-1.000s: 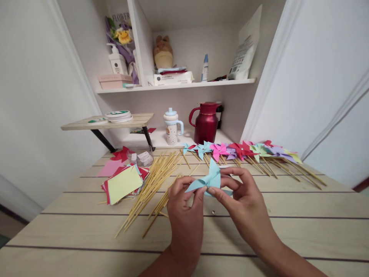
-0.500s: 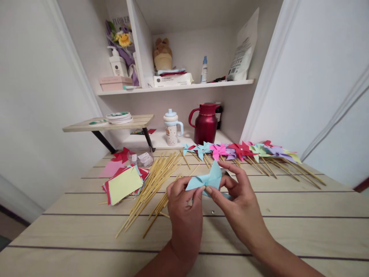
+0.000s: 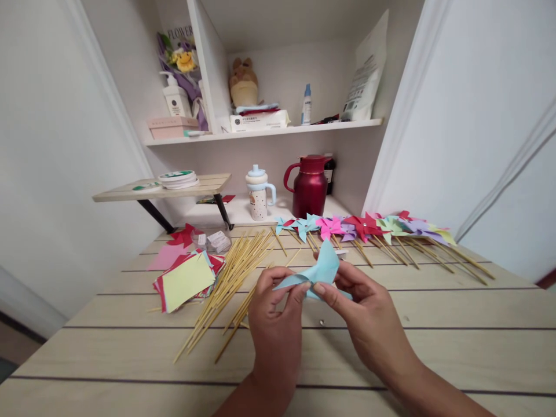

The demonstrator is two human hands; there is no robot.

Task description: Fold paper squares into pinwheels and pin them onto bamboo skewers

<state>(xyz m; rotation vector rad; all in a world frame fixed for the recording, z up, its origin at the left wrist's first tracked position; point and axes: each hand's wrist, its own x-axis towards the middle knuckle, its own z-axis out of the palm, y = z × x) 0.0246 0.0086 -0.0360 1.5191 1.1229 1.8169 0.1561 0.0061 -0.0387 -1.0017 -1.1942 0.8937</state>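
Note:
A light blue paper pinwheel (image 3: 326, 266) with folded blades is held above the table between both hands. My left hand (image 3: 278, 318) pinches it near the centre from the left, thumb against the paper. From the right, my right hand (image 3: 362, 304) grips it too, its thumb tip close to the left thumb at the middle. The fingers behind the paper are partly hidden. On the table just below the hands lies a small shiny stud (image 3: 322, 322). Left of my left hand is a loose heap of thin wooden sticks (image 3: 230, 284).
Coloured paper squares (image 3: 189, 281) are stacked at the left, near small clear boxes (image 3: 218, 240). Finished pinwheels on sticks (image 3: 365, 226) line the back right. Behind stand a red thermos jug (image 3: 310, 188), a cup with a blue handle (image 3: 259, 200) and a raised wooden stand (image 3: 208, 184).
My right index finger, stretched upward before, has come down behind the paper. The pinwheel has tilted, its upright blade shifting slightly right.

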